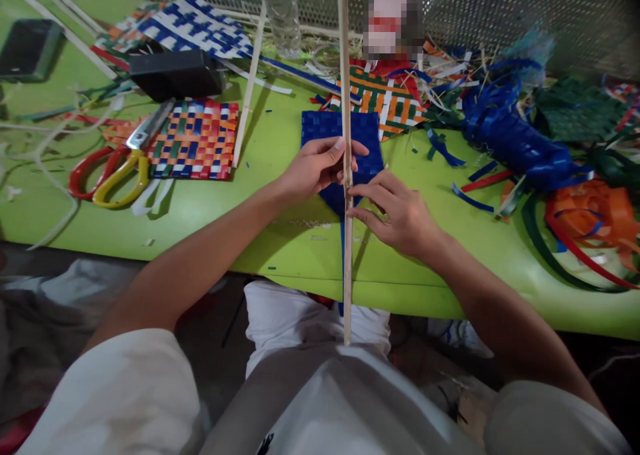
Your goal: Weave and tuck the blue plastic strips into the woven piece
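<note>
A long, thin wooden strip (349, 261) stands lengthwise in front of me, running from the top of the view down toward my lap. My left hand (325, 163) grips it from the left, thumb and fingers closed round it. Just below, my right hand (395, 208) pinches the same strip from the right between its fingertips. Beneath both hands lies a blue woven piece (367, 125) with a pointed lower end, partly covered by hands and strip. A narrow blue tail hangs from its tip over the table edge.
Scissors (123, 158) with red and yellow handles rest on an orange checkered woven piece (200, 138) at left. Behind are a black box (175, 73), a phone (30, 49) and a water bottle (281, 18). Coiled blue strips (520, 131) and orange strips (595, 218) crowd the right.
</note>
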Demonstrator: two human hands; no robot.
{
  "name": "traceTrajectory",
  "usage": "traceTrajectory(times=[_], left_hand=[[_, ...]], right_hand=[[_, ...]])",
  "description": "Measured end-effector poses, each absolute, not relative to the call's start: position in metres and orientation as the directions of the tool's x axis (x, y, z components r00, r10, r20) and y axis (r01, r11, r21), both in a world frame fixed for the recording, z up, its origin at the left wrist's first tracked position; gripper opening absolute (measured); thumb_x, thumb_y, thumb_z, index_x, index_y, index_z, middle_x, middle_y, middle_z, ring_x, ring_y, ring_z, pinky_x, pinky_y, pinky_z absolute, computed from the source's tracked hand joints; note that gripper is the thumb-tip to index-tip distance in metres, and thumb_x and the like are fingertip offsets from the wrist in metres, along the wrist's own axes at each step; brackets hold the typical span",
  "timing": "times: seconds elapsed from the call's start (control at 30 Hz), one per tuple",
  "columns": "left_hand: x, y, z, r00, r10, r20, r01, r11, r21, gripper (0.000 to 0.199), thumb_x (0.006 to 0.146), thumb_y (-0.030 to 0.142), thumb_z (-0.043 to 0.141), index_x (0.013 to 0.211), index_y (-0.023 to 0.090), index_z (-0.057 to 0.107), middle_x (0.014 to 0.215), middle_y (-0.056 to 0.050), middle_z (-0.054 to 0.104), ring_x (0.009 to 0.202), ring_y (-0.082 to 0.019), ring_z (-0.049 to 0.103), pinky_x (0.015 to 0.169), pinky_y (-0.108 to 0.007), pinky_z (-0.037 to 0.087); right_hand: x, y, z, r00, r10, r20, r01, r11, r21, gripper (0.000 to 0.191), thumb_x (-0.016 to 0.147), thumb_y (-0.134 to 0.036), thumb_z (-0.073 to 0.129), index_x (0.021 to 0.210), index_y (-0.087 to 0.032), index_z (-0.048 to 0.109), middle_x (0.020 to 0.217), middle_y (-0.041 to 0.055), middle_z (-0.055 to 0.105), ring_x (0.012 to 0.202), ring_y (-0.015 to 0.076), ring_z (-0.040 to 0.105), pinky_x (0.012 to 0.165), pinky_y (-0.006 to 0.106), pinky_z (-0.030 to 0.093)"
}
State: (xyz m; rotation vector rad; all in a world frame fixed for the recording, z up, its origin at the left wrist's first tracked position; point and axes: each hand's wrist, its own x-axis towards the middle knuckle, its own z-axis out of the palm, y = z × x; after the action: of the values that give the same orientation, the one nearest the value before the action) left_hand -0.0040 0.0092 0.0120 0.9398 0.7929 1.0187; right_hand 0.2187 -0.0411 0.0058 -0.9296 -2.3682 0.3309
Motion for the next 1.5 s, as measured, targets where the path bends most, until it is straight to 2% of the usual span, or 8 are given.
traceTrajectory(times=[0.1, 0.23, 0.33, 0.53, 0.73, 1.0, 1.3, 1.5], left_hand=[[-0.004, 0.01, 0.013, 0.304, 0.945, -0.118, -0.328, 0.221, 0.918, 0.034, 0.121, 0.026, 0.059, 0.099, 0.012, 0.08, 0.081, -0.001, 0.071, 0.059, -0.005, 0.06, 0.06, -0.017, 0.051], [-0.004, 0.012, 0.012, 0.29, 0.949, -0.126, -0.307, 0.217, 0.927, 0.034, 0.121, 0.032, 0.063, 0.097, 0.013, 0.079, 0.08, -0.001, 0.071, 0.059, -0.005, 0.062, 0.061, -0.017, 0.053], [-0.005, 0.013, 0.012, 0.289, 0.95, -0.118, -0.312, 0.21, 0.927, 0.035, 0.12, 0.036, 0.066, 0.097, 0.013, 0.079, 0.081, -0.001, 0.071, 0.059, -0.005, 0.062, 0.062, -0.017, 0.054], [-0.006, 0.013, 0.01, 0.294, 0.949, -0.11, -0.33, 0.209, 0.921, 0.034, 0.12, 0.031, 0.063, 0.097, 0.013, 0.081, 0.083, -0.001, 0.073, 0.061, -0.006, 0.063, 0.063, -0.018, 0.054], [-0.004, 0.012, 0.011, 0.299, 0.948, -0.107, -0.354, 0.215, 0.91, 0.034, 0.12, 0.03, 0.064, 0.096, 0.014, 0.081, 0.081, -0.001, 0.073, 0.061, -0.006, 0.061, 0.062, -0.016, 0.054], [-0.001, 0.009, 0.01, 0.321, 0.943, -0.086, -0.382, 0.212, 0.899, 0.033, 0.119, 0.025, 0.065, 0.094, 0.013, 0.083, 0.079, -0.001, 0.073, 0.062, -0.006, 0.064, 0.064, -0.016, 0.055], [-0.003, 0.013, -0.003, 0.352, 0.936, 0.018, -0.358, 0.117, 0.926, 0.027, 0.11, 0.041, 0.08, 0.097, 0.018, 0.088, 0.085, -0.001, 0.076, 0.066, -0.006, 0.066, 0.066, -0.016, 0.058], [-0.004, 0.012, -0.006, 0.351, 0.936, 0.037, -0.337, 0.089, 0.937, 0.026, 0.108, 0.043, 0.082, 0.1, 0.019, 0.088, 0.086, -0.001, 0.076, 0.069, -0.007, 0.068, 0.07, -0.018, 0.06]], right_hand=[[0.218, -0.041, 0.007, -0.602, 0.678, 0.423, 0.522, 0.734, -0.434, 0.021, 0.112, -0.038, 0.076, 0.126, -0.024, 0.079, 0.109, 0.0076, 0.073, 0.084, 0.0204, 0.066, 0.069, 0.034, 0.052], [0.217, -0.036, 0.005, -0.58, 0.68, 0.448, 0.417, 0.721, -0.554, 0.017, 0.108, -0.039, 0.081, 0.112, -0.024, 0.076, 0.097, 0.0026, 0.065, 0.072, 0.0163, 0.054, 0.07, 0.034, 0.05], [0.218, -0.033, 0.003, -0.535, 0.709, 0.459, 0.414, 0.694, -0.589, 0.021, 0.105, -0.038, 0.085, 0.118, -0.024, 0.075, 0.093, 0.0007, 0.062, 0.07, 0.0164, 0.05, 0.069, 0.033, 0.048], [0.218, -0.035, 0.003, -0.523, 0.73, 0.441, 0.446, 0.675, -0.588, 0.025, 0.104, -0.038, 0.086, 0.124, -0.025, 0.077, 0.095, 0.0016, 0.064, 0.071, 0.0169, 0.052, 0.072, 0.035, 0.05], [0.213, -0.036, 0.004, -0.459, 0.769, 0.446, 0.455, 0.634, -0.625, 0.003, 0.107, -0.027, 0.074, 0.107, -0.024, 0.074, 0.092, 0.0015, 0.065, 0.072, 0.0163, 0.056, 0.068, 0.033, 0.048], [0.209, -0.04, 0.009, -0.441, 0.81, 0.386, 0.487, 0.577, -0.656, 0.011, 0.101, -0.017, 0.063, 0.101, -0.022, 0.073, 0.088, 0.0026, 0.068, 0.071, 0.0166, 0.058, 0.068, 0.033, 0.047], [0.209, -0.04, 0.008, -0.452, 0.762, 0.464, 0.466, 0.645, -0.606, 0.011, 0.099, -0.014, 0.065, 0.096, -0.021, 0.072, 0.086, 0.0025, 0.068, 0.071, 0.0163, 0.059, 0.065, 0.032, 0.046], [0.208, -0.041, 0.007, -0.438, 0.766, 0.47, 0.47, 0.641, -0.607, 0.013, 0.096, -0.012, 0.064, 0.094, -0.022, 0.072, 0.083, 0.0017, 0.067, 0.071, 0.0163, 0.06, 0.066, 0.032, 0.046]])
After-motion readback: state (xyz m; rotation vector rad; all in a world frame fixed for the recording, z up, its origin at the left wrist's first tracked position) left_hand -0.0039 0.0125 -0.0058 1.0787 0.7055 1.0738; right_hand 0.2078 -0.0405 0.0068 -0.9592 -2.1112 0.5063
